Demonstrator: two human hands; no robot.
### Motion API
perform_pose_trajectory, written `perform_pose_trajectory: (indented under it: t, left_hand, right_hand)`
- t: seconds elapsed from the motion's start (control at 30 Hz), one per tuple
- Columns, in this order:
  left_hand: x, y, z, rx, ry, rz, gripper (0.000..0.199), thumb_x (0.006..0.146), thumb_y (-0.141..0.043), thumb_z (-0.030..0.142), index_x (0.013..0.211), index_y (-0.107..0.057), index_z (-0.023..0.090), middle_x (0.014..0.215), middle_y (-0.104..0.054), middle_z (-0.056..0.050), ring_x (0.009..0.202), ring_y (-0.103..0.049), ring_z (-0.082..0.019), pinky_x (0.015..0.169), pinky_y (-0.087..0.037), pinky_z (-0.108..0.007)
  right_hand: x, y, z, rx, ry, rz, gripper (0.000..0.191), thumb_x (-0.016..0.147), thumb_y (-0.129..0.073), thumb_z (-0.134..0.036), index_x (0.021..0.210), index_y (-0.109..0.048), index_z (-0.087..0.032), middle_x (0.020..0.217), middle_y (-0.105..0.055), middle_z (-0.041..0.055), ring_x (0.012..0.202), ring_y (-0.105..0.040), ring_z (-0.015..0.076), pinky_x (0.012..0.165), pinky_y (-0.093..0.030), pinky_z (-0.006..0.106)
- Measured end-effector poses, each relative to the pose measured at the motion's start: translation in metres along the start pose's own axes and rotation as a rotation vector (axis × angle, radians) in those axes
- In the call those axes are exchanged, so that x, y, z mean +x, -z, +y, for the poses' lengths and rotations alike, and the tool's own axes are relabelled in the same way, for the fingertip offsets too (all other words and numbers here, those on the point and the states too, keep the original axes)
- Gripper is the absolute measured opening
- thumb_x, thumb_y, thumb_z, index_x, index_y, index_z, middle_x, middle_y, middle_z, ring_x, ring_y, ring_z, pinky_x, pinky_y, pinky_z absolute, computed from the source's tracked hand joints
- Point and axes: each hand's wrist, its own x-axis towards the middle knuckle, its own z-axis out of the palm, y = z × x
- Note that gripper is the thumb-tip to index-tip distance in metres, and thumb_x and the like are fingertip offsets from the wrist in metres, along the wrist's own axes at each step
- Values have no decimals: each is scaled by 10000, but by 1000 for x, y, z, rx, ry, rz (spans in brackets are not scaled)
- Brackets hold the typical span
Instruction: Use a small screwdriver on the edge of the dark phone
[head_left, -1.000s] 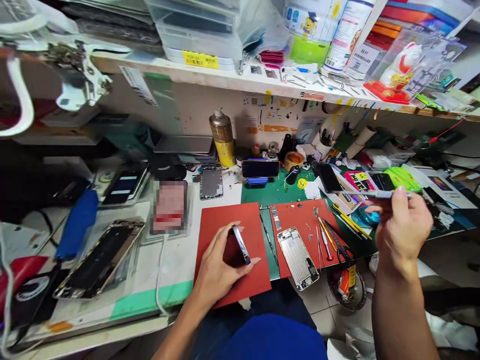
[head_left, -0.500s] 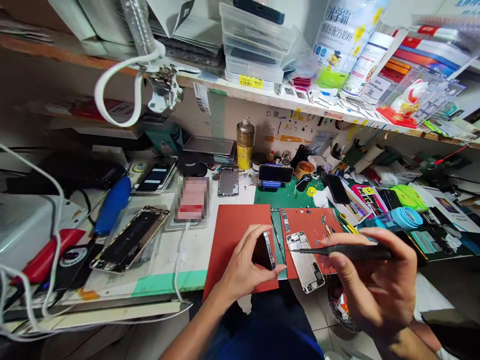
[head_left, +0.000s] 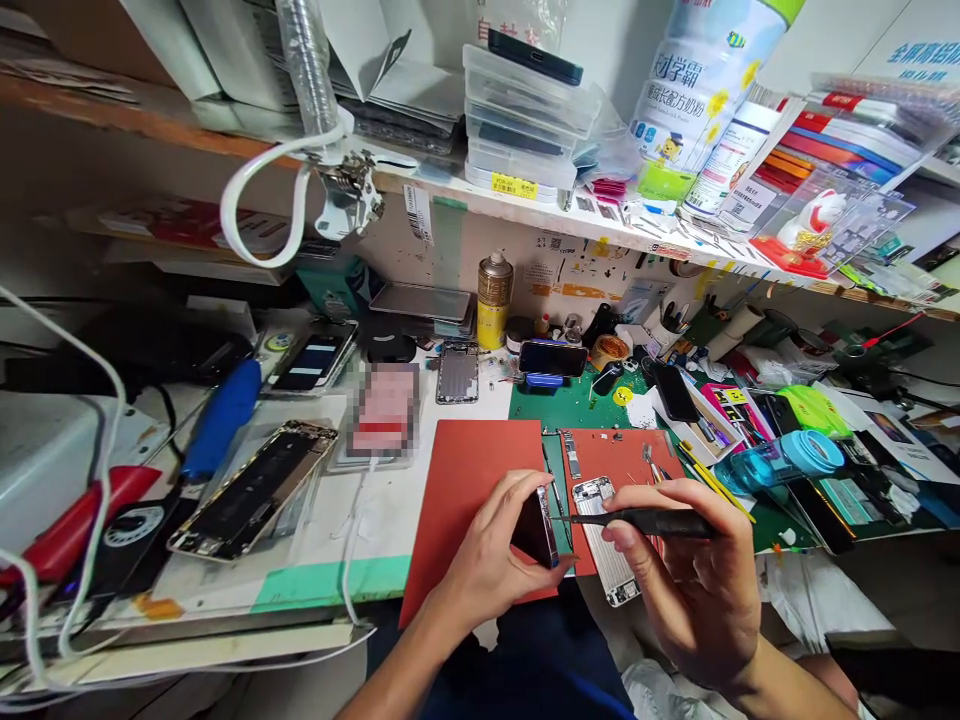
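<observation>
My left hand [head_left: 491, 545] is closed around a phone [head_left: 534, 535], gripping it on edge above the red mat, with its dark face towards my palm and its narrow side facing right. Pinched in my right hand [head_left: 694, 580] are black tweezers [head_left: 652, 521], held level. Their thin tips point left and come close to the phone's side; whether they touch it I cannot tell. Below the right hand a silver phone housing [head_left: 606, 545] lies partly hidden. A slim dark tool [head_left: 555, 490] lies on the green strip between the red mats.
The left red mat [head_left: 480, 460] lies under the phone. An opened phone [head_left: 255, 490] and a charging phone with a blurred screen [head_left: 382, 410] are at left. Behind stand a spray can [head_left: 494, 300] and a propped phone [head_left: 553, 358]. A blue bottle [head_left: 780, 460] lies at right. A loaded shelf [head_left: 540, 208] overhangs.
My right hand has moved left with the tweezers, bringing their tips near the side of the phone. My left hand still holds the phone. The camera view has shifted slightly.
</observation>
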Motion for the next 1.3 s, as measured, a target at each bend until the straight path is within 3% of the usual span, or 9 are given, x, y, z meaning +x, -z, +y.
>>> perform_pose_trajectory:
  t: [0.37, 0.53, 0.67, 0.8, 0.93, 1.07, 1.3]
  left_hand:
    - [-1, -1, -1, -10, 17, -6, 821, 798, -917, 237, 1495, -489, 300, 1372, -636, -92, 1272, -663, -271, 1104, -573, -391]
    - [-1, -1, -1, -17, 30, -18, 780, 845, -902, 309, 1506, -488, 304, 1396, -629, -93, 1290, -658, -267, 1122, -567, -392]
    - [2, -3, -1, -7, 43, -30, 764, 875, -877, 379, 1524, -479, 308, 1429, -622, -95, 1311, -653, -278, 1135, -564, -423]
    - [10, -5, -1, -11, 69, -4, 831, 862, -889, 380, 1560, -442, 327, 1437, -623, -84, 1292, -666, -279, 1118, -579, -436]
    - [17, -4, -5, -27, 31, -6, 899, 839, -921, 375, 1579, -413, 337, 1459, -628, -93, 1329, -652, -299, 1124, -570, -461]
    - [20, -3, -9, -51, 34, 40, 881, 818, -941, 373, 1542, -441, 333, 1448, -636, -98, 1303, -659, -307, 1088, -576, -475]
    - [22, 2, -13, -76, 79, 81, 770, 808, -945, 377, 1439, -508, 313, 1352, -671, -73, 1163, -697, -276, 1016, -586, -445]
  right_hand:
    - [-1, -2, 3, -14, -13, -12, 656, 955, -699, 1, 1512, -467, -255, 1169, -788, 83, 1003, -812, 183, 884, -696, 304]
    - [2, 4, -4, -163, 47, -78, 642, 949, -721, -31, 1512, -499, -244, 1204, -792, 89, 1027, -824, 207, 894, -703, 311]
    - [30, 11, -24, -453, 157, -172, 350, 987, -721, -138, 1304, -610, -236, 1014, -826, 29, 818, -828, 180, 759, -675, 263]
    - [67, 14, -37, -576, 215, -320, 49, 1038, -665, -206, 1049, -618, -214, 765, -756, -25, 578, -720, 132, 554, -526, 246]
    - [98, 11, -34, -598, 130, -473, 71, 1033, -625, -217, 964, -607, -213, 681, -701, -33, 530, -653, 132, 516, -406, 255]
    - [123, -1, -29, -611, -1, -588, 144, 993, -660, -268, 893, -562, -235, 546, -574, -81, 416, -468, 112, 482, -270, 256]
    - [143, -16, -24, -523, -96, -627, 237, 926, -703, -187, 845, -488, -248, 550, -566, -91, 445, -453, 102, 520, -282, 232]
